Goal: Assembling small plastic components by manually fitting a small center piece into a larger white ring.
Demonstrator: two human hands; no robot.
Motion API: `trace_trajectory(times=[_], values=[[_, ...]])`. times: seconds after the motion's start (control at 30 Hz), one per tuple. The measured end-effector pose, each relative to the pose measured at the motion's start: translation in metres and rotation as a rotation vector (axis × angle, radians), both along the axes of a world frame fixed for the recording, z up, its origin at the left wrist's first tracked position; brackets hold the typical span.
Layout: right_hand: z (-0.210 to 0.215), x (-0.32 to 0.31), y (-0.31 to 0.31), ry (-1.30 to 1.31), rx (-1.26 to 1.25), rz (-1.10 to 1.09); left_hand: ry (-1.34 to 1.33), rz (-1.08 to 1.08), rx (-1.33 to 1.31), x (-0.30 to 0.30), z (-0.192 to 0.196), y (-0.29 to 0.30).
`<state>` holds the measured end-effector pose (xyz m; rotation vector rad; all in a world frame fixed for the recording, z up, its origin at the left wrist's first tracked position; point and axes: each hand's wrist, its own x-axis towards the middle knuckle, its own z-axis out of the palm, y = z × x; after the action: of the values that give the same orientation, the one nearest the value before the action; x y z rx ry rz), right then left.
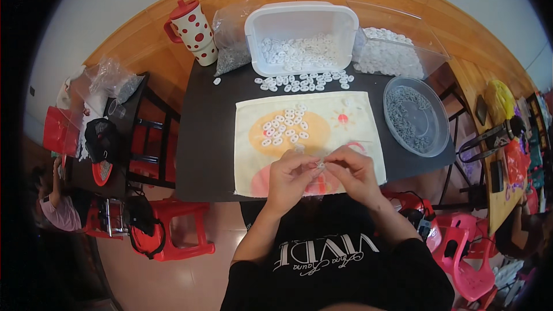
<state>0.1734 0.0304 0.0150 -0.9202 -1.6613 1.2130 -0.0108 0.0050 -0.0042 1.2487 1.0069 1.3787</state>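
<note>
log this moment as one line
left hand, right hand: pinching small pale part | white pieces: loose on cloth | grey parts: in round tub

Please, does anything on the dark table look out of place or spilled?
One white piece lies alone on the dark table, near the spotted tumbler. It looks stray, perhaps dropped, because the other loose pieces mostly lie grouped before the white tub or on the cloth.

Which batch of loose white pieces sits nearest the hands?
The scattered cluster on the pale yellow cloth, just beyond the left hand; the other loose batch, strewn before the white bin, lies off the cloth.
</note>
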Motion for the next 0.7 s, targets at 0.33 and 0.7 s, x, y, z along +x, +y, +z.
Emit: trace_trajectory(times=[0.33, 0.7], values=[[-0.005, -0.010, -0.007, 0.222, -0.074, -0.003, -0.075, 0.008, 0.037, 0.007, 0.015, -0.009], [0.001, -0.003, -0.017, -0.030, 0.165, -0.063, -0.075, 0.009, 0.015, 0.022, 0.010, -0.012]])
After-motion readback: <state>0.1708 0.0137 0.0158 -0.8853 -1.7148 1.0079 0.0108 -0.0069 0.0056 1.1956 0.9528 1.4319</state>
